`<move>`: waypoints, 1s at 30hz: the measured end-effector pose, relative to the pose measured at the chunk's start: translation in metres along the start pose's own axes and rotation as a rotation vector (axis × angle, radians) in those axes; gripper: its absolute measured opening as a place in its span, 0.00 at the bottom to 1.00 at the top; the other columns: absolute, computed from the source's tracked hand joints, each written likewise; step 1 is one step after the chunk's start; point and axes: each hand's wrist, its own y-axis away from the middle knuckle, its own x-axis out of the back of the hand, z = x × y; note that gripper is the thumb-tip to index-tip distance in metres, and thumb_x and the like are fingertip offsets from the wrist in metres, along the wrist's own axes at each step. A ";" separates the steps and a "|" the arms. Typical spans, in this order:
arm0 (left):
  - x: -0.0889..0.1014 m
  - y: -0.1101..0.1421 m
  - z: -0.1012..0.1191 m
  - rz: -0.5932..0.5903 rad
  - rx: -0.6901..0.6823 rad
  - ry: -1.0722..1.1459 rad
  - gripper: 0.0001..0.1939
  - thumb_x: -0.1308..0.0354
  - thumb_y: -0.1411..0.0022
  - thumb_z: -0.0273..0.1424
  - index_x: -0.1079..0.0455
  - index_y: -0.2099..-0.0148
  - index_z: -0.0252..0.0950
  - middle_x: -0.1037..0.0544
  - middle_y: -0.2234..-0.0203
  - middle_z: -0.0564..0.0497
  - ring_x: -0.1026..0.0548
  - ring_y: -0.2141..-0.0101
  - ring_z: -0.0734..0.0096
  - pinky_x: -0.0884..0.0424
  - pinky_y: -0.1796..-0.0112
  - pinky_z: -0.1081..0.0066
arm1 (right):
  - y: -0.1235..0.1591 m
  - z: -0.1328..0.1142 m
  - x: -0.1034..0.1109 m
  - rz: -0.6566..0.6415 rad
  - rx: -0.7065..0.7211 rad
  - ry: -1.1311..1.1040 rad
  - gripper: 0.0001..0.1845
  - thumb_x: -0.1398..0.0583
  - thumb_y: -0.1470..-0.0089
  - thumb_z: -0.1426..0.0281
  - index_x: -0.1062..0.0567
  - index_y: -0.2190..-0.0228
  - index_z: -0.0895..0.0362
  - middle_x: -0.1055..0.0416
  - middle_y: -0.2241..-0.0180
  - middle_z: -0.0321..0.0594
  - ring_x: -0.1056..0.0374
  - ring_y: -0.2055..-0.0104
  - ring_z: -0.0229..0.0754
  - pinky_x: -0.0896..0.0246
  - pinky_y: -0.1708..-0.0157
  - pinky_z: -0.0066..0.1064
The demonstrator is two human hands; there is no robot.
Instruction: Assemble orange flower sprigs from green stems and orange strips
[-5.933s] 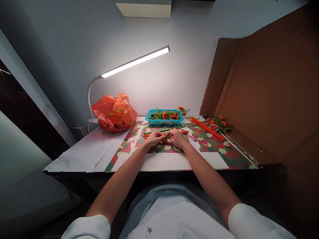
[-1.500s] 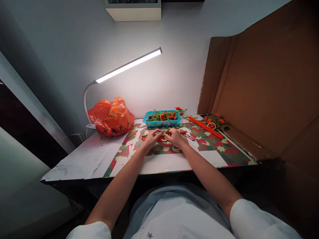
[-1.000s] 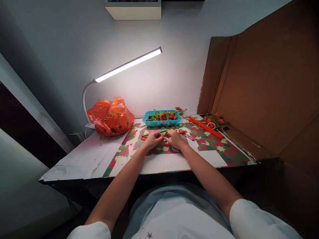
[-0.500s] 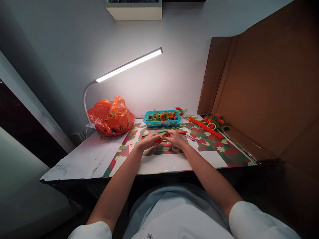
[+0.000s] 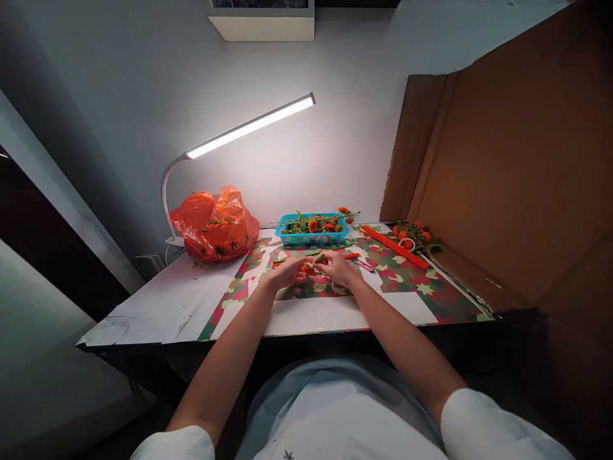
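Observation:
My left hand is closed at the middle of the table, its fingers curled round a small orange flower whose lower part they hide. Close beside it, my right hand pinches a short green strip against the flower. Whether the strip is a stem, a leaf or tape is too small to tell. Just beyond the fingers lie long green stems and an orange strip. Pink-handled scissors rest to the right of my right hand.
A blue basket of orange flowers stands at the back, with an orange plastic bag left of it. Right are a bundle of orange strips and more orange flowers. A lit lamp overhangs; cardboard walls the right side.
Both hands stay in place while the fingers shift slightly. The green strip has tilted a little, and more of the orange flower shows between the hands.

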 end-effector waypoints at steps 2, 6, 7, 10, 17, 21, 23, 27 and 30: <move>-0.002 -0.001 -0.003 0.135 -0.191 -0.185 0.19 0.38 0.49 0.46 0.33 0.66 0.35 0.28 0.74 0.51 0.31 0.77 0.75 0.37 0.77 0.75 | 0.000 0.001 0.001 0.057 -0.029 0.136 0.08 0.39 0.50 0.66 0.23 0.75 0.57 0.27 0.75 0.38 0.35 0.70 0.39 0.45 0.67 0.29; -0.007 -0.001 -0.008 0.258 -0.605 -0.590 0.16 0.35 0.52 0.40 0.29 0.63 0.38 0.26 0.65 0.49 0.29 0.69 0.70 0.33 0.68 0.72 | -0.001 0.000 0.001 0.078 -0.087 0.297 0.08 0.40 0.50 0.70 0.24 0.78 0.58 0.27 0.77 0.37 0.35 0.70 0.39 0.48 0.63 0.31; -0.009 0.000 -0.009 0.269 -0.653 -0.650 0.13 0.36 0.51 0.38 0.29 0.64 0.38 0.26 0.66 0.49 0.29 0.68 0.69 0.33 0.67 0.71 | -0.001 -0.001 0.001 0.078 -0.095 0.317 0.08 0.40 0.50 0.70 0.25 0.79 0.58 0.27 0.77 0.37 0.35 0.71 0.39 0.49 0.63 0.32; -0.011 0.000 -0.009 0.316 -0.709 -0.761 0.05 0.40 0.48 0.34 0.29 0.68 0.38 0.27 0.70 0.50 0.30 0.70 0.69 0.35 0.66 0.71 | -0.001 -0.003 0.000 0.071 -0.111 0.356 0.09 0.40 0.50 0.69 0.25 0.79 0.58 0.26 0.77 0.37 0.36 0.71 0.39 0.51 0.62 0.32; -0.009 -0.007 -0.013 0.349 -0.657 -0.828 0.02 0.41 0.50 0.29 0.29 0.72 0.37 0.25 0.74 0.51 0.30 0.72 0.69 0.36 0.67 0.71 | 0.001 -0.004 -0.002 0.020 -0.096 0.428 0.09 0.40 0.48 0.69 0.24 0.78 0.58 0.26 0.74 0.39 0.36 0.68 0.40 0.54 0.60 0.34; -0.001 -0.012 -0.016 0.303 -0.483 -0.623 0.05 0.39 0.53 0.33 0.29 0.75 0.36 0.25 0.78 0.51 0.29 0.73 0.68 0.34 0.68 0.70 | 0.004 -0.007 0.003 -0.017 0.019 0.398 0.05 0.39 0.47 0.70 0.23 0.73 0.56 0.26 0.72 0.38 0.37 0.63 0.42 0.56 0.59 0.34; 0.003 -0.013 -0.016 0.236 -0.391 -0.498 0.08 0.38 0.55 0.35 0.28 0.76 0.35 0.25 0.79 0.50 0.29 0.74 0.68 0.34 0.70 0.70 | 0.005 -0.008 0.005 -0.047 0.052 0.383 0.03 0.38 0.48 0.72 0.22 0.70 0.54 0.27 0.71 0.38 0.37 0.62 0.42 0.56 0.58 0.35; 0.006 -0.009 -0.011 0.125 -0.266 -0.316 0.10 0.34 0.58 0.35 0.27 0.76 0.34 0.26 0.81 0.51 0.30 0.77 0.72 0.35 0.74 0.73 | 0.005 -0.005 0.008 -0.088 0.089 0.334 0.06 0.39 0.48 0.75 0.22 0.73 0.55 0.27 0.69 0.39 0.38 0.61 0.42 0.53 0.57 0.35; 0.005 -0.002 -0.004 0.069 -0.175 -0.187 0.09 0.34 0.57 0.34 0.27 0.76 0.33 0.26 0.79 0.50 0.29 0.75 0.72 0.34 0.74 0.74 | 0.003 0.001 0.008 -0.069 0.116 0.212 0.07 0.40 0.48 0.73 0.23 0.76 0.56 0.27 0.69 0.39 0.37 0.61 0.42 0.49 0.57 0.34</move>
